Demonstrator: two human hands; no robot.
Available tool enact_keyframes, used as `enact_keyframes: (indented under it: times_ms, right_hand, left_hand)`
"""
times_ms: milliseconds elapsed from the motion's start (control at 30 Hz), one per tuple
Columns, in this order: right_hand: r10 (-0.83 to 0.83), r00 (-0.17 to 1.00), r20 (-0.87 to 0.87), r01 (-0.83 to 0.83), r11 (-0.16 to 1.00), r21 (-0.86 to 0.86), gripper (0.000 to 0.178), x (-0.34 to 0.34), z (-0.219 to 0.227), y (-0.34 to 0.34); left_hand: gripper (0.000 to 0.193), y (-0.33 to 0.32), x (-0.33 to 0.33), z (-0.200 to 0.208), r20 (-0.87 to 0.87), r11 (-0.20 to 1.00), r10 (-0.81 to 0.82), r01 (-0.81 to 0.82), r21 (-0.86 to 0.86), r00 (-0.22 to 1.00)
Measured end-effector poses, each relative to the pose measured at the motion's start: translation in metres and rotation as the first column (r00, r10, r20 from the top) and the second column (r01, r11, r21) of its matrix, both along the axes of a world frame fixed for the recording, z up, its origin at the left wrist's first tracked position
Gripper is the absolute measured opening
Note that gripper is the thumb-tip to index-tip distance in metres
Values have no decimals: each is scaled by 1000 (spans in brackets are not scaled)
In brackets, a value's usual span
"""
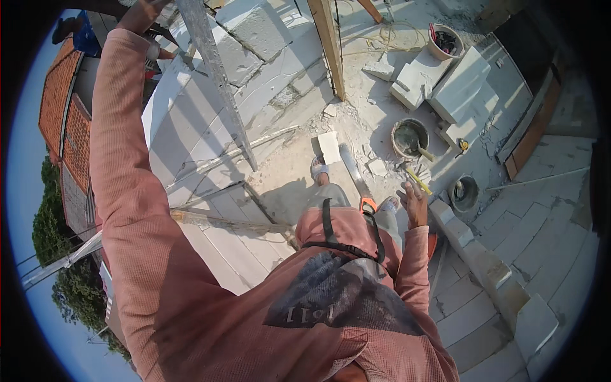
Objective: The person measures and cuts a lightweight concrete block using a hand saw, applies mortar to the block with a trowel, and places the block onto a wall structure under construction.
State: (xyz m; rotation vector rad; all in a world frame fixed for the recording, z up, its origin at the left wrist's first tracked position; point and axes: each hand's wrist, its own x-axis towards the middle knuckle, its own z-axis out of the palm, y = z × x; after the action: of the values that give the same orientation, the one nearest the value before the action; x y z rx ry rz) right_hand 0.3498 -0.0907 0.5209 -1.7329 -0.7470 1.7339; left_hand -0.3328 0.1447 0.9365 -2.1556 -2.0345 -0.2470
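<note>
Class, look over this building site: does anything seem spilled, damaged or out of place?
Yes: broken white pieces lie scattered beside the round bucket, unlike the squared blocks nearby. A saw also shows between the sandalled feet, perhaps an awkward spot for a blade.

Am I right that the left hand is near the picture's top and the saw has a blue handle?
Nearly: the left hand is near the picture's top, but the saw has an orange handle, as the head view shows.
</note>
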Motion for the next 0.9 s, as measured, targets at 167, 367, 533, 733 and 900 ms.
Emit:
enact_keyframes:
  times_ms: [167, 367, 533, 733, 900]
  right_hand:
    - [212, 963, 165, -238, 959, 156, 64, 131, -127, -58]
    - [197, 969, 146, -199, 980, 3, 66, 208, -125, -96]
    - [286, 813, 508, -340, 940, 15, 62, 223, -105, -105]
    - [362, 520, 774, -485, 871, -82, 43, 241, -212, -88]
    - [269, 192, 944, -658, 749, -79, 38, 210, -286, 30]
  left_hand:
    - [34, -165, 179, -37, 519, 653, -29, -378, 657, 854]
    - [43, -314, 369, -292, 520, 793, 608, -423, -439, 600]
    - [76, -421, 464, -474, 338, 478, 582, 26, -878, 740]
    - [90, -443, 495, -561, 91, -23, 544, 123, -992, 834]
    - [68, -514, 513, -578, 92, 138, 875, -62, -988, 475]
